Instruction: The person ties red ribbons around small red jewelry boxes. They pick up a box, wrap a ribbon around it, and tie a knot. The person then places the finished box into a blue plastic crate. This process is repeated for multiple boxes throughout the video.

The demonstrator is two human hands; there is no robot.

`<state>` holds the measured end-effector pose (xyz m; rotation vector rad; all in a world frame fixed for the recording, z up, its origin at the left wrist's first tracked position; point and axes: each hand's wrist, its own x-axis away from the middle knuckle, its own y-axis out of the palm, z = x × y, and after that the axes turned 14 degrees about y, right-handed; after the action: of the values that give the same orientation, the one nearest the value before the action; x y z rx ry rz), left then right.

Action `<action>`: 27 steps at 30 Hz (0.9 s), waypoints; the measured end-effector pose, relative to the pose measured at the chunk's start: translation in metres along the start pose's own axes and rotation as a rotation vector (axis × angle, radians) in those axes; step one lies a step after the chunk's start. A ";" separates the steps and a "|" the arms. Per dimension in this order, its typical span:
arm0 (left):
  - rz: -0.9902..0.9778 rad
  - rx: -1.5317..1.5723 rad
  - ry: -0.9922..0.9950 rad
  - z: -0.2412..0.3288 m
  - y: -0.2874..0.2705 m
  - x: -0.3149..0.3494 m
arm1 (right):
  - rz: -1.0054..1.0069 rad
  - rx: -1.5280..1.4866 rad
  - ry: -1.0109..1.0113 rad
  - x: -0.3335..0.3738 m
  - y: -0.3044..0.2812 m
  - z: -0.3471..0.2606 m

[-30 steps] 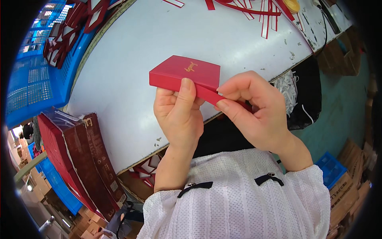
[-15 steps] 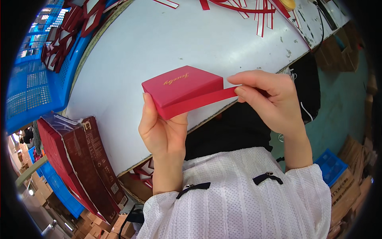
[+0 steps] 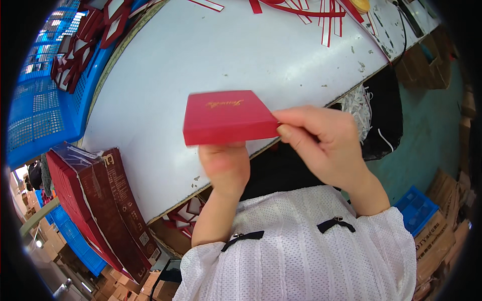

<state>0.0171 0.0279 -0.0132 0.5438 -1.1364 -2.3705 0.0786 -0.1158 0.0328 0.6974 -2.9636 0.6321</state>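
A small red box [image 3: 221,111] with gold lettering on its top is held up over the white table. My left hand [image 3: 226,163] supports it from beneath, its fingers mostly hidden under the box. The red strip [image 3: 231,134] seems to lie along the near side wall; its edges cannot be told from the box. My right hand [image 3: 321,143] is closed in a pinch of thumb and forefinger at the box's right near corner, where the strip's end appears to be. The box is slightly blurred.
Red and white-edged strips [image 3: 326,22] lie on the far side of the white table [image 3: 145,100]. A blue basket [image 3: 45,115] with red pieces stands at the left, above a dark red carton [image 3: 110,205]. A black bag of white scraps [image 3: 384,115] hangs beyond the table's right edge.
The box has turned and levelled. My right hand has moved left and slightly nearer, bringing the strip from a stretched-out position in against the box's corner.
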 end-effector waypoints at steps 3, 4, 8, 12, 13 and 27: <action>0.058 -0.307 0.112 -0.011 0.014 -0.002 | -0.008 -0.002 -0.050 -0.001 0.002 -0.001; 0.108 -0.193 0.054 -0.006 0.016 -0.006 | 0.054 0.127 -0.124 -0.005 -0.004 0.002; 0.223 0.274 -0.172 0.014 0.013 -0.017 | 0.070 0.043 -0.049 -0.010 -0.021 0.006; 0.288 0.496 -0.259 0.017 0.020 -0.017 | 0.145 0.029 -0.089 -0.015 -0.012 0.005; 0.296 0.502 -0.270 0.018 0.021 -0.016 | 0.151 0.022 -0.084 -0.016 -0.011 0.005; 0.288 0.657 -0.199 0.014 -0.003 -0.005 | 0.040 -0.280 0.214 -0.020 -0.024 0.007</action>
<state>0.0134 0.0412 -0.0069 0.3161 -1.9547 -1.8063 0.1073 -0.1298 0.0329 0.5124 -2.7931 0.2639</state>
